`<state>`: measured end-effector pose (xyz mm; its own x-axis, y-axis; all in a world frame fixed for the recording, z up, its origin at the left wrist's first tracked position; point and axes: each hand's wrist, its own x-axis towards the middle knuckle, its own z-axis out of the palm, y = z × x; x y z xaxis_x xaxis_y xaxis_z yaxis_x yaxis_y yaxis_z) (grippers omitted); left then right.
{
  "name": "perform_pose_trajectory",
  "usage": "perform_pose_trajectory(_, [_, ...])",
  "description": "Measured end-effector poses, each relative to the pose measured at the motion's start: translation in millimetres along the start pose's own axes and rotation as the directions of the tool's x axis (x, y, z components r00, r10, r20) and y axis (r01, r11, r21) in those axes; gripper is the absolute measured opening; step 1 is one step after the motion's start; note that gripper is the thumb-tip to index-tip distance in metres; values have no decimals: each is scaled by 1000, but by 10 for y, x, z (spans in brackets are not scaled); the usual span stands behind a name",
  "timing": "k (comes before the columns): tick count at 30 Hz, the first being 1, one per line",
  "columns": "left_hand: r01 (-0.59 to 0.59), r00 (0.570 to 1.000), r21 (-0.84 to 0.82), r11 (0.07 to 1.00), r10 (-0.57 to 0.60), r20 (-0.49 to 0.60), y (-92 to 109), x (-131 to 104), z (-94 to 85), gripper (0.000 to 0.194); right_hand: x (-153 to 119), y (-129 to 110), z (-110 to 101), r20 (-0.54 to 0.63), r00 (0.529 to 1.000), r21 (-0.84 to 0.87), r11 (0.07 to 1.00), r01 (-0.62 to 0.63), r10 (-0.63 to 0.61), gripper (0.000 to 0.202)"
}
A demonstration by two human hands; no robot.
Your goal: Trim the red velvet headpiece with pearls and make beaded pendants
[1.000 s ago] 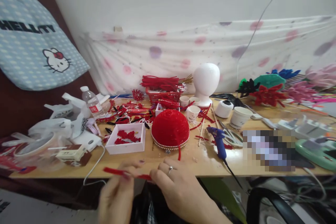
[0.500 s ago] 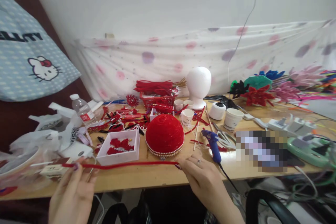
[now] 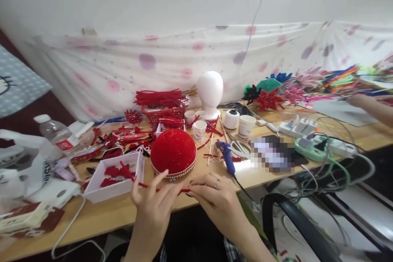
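My left hand (image 3: pixel 155 202) pinches a red pipe cleaner (image 3: pixel 143 185) along its length, fingers curled round it. At its right end, my right hand (image 3: pixel 216 196), with a ring on one finger, grips the same stem between thumb and fingertips. Both hands are close together above the table's front edge. Just behind them sits a red dome-shaped cap (image 3: pixel 173 151) trimmed with a string of pearls (image 3: pixel 181 173) along its lower rim. To the left of my hands, a white box (image 3: pixel 114 190) holds red fuzzy pieces (image 3: pixel 116 174).
Right of the cap lie a blue glue gun (image 3: pixel 226 157), scissors (image 3: pixel 241 147) and a phone (image 3: pixel 272 153). A white foam head (image 3: pixel 210 92), paper cups (image 3: pixel 246 125) and a red basket (image 3: pixel 150 116) stand behind. Another person's hand (image 3: pixel 365 102) reaches in at right. Cables (image 3: pixel 344 172) trail beside a chair armrest (image 3: pixel 294 213).
My left hand has slid right along the pipe cleaner, close to my right hand. The view has turned right, bringing another person's hand into sight.
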<state>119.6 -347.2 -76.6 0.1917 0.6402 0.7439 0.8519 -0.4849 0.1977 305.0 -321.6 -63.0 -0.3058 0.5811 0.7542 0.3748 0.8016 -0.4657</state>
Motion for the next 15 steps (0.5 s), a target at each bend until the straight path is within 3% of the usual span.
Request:
perform_pose_trajectory(3, [5, 999, 83, 997, -3, -34, -151, -13, -180, 37, -119, 69, -150, 65, 995, -8, 997, -71, 72, 23])
perform_pose_trajectory(6, [-26, 995, 225, 974, 47, -88, -296, -10, -361, 38, -179, 105, -267, 65, 989, -50, 990, -132, 136, 49])
perform_pose_trajectory(9, [-107, 989, 231, 967, 126, -72, -301, 2, -306, 41, -135, 46, -279, 2, 1000, -161, 987, -24, 24, 63])
perform_pose_trajectory(12, [-166, 979, 173, 971, 183, -87, -149, -5, -118, 45, -45, -38, -178, 44, 989, -256, 955, 151, -145, 48])
perform_pose_trajectory(15, [-126, 991, 40, 991, 128, -49, 55, -12, -6, 40, -4, -44, -27, 49, 989, -256, 955, 147, -138, 14])
